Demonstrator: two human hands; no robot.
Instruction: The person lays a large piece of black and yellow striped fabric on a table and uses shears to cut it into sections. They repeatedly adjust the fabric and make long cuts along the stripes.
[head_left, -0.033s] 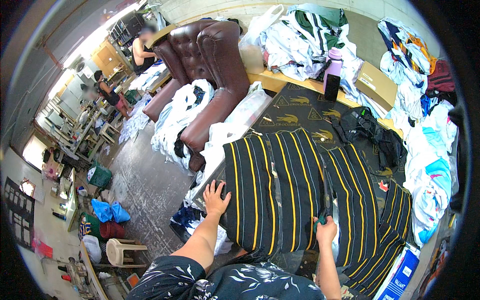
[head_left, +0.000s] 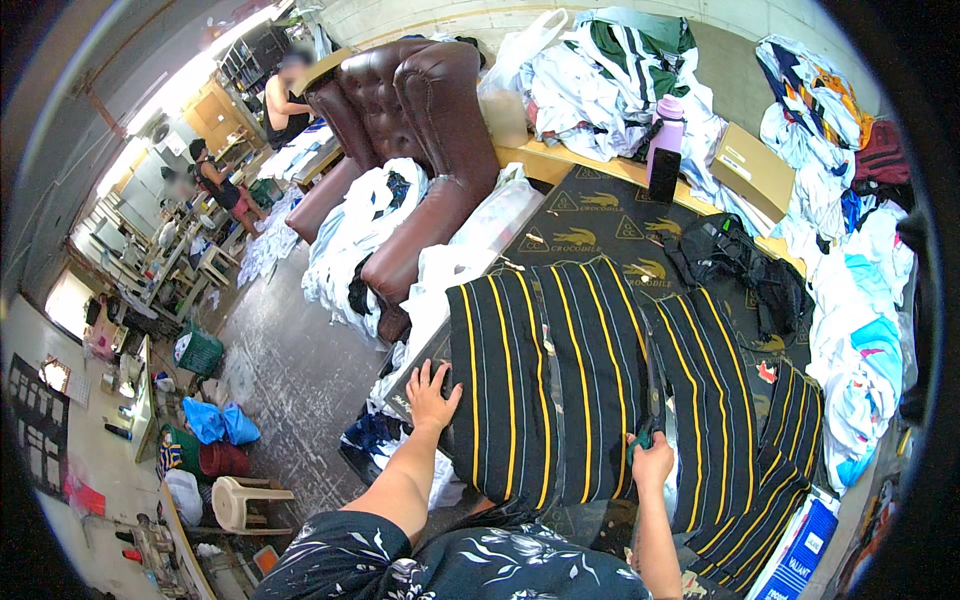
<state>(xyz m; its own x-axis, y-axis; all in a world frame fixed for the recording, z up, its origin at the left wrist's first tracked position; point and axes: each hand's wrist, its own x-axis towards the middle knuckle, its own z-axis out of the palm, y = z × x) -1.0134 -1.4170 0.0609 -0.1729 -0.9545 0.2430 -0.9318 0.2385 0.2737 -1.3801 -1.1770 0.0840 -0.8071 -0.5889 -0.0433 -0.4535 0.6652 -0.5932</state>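
Observation:
Striped black fabric [head_left: 595,370] with yellow and pale grey lines lies over the table in several panels, with narrow gaps between some of them. My left hand [head_left: 432,397] rests on the fabric's left edge, fingers spread, holding nothing. My right hand [head_left: 652,462] is closed around the green handles of a pair of scissors [head_left: 640,442]. The blades point away from me, at the gap between the middle panels and the right-hand panel [head_left: 705,400]; how far apart they are is hard to make out.
Beyond the fabric, a black bag [head_left: 745,270], a purple bottle [head_left: 664,140], a dark phone [head_left: 662,177] and a cardboard box [head_left: 752,172] rest on or beside the table. A brown armchair [head_left: 400,110] holds white cloth. Garment heaps [head_left: 860,330] line the right. Two people are far left.

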